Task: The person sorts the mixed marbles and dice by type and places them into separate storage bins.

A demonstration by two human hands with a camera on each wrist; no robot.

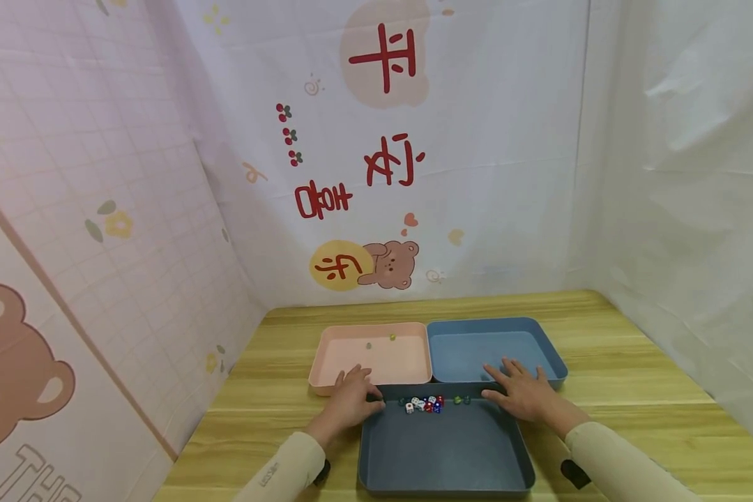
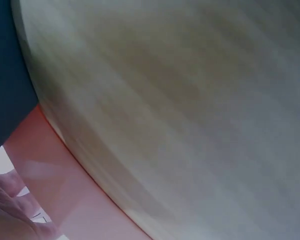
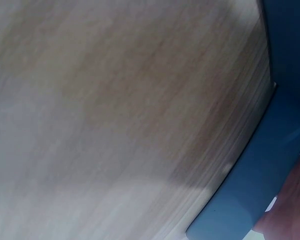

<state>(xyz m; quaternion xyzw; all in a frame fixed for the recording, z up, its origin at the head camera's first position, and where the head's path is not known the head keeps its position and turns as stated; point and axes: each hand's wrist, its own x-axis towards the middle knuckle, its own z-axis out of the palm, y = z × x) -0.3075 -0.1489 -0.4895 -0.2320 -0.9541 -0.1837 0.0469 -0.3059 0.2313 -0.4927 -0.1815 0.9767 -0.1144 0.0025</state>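
In the head view my left hand (image 1: 351, 399) lies over the corner where the pink tray (image 1: 316, 362) meets the dark grey tray (image 1: 442, 453). Its fingers are loosely bent, thumb and forefinger apart, with nothing seen between them. My right hand (image 1: 527, 394) spreads its fingers over the near side of the blue tray (image 1: 483, 348), thumb above the grey tray's far right corner. Between the hands, white, red and blue dice (image 1: 420, 404) cluster along the grey tray's far wall. Two small green pieces (image 1: 461, 400) lie just right of them. Both wrist views catch only part of each hand.
The pink tray holds a small yellow piece (image 1: 392, 337) and a small greyish piece (image 1: 369, 346). All three trays stand on a wood-grain table (image 1: 257, 404). Printed white sheets (image 1: 508, 174) hang behind and at both sides.
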